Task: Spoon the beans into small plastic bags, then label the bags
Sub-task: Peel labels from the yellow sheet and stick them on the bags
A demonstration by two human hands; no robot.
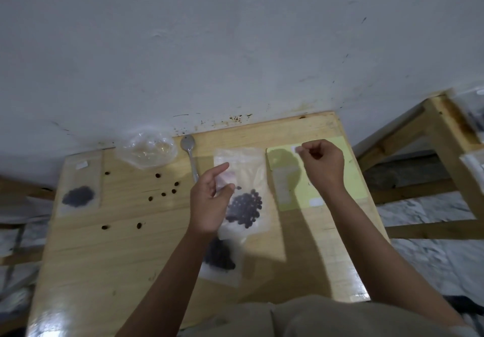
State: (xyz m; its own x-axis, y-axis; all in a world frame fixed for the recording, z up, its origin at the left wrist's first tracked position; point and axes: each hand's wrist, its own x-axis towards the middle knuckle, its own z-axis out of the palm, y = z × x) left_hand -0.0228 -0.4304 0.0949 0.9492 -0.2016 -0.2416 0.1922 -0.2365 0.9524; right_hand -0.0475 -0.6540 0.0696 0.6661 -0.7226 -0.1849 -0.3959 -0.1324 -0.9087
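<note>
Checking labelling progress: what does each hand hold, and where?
The right hand pinches a small white label by its edge. The left hand holds nothing, hovering over the bean bag.

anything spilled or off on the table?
Yes: several loose beans lie scattered on the bare table, left of the spoon, outside any bag. The labelled bag at far left and the bag under the hands hold theirs.
</note>
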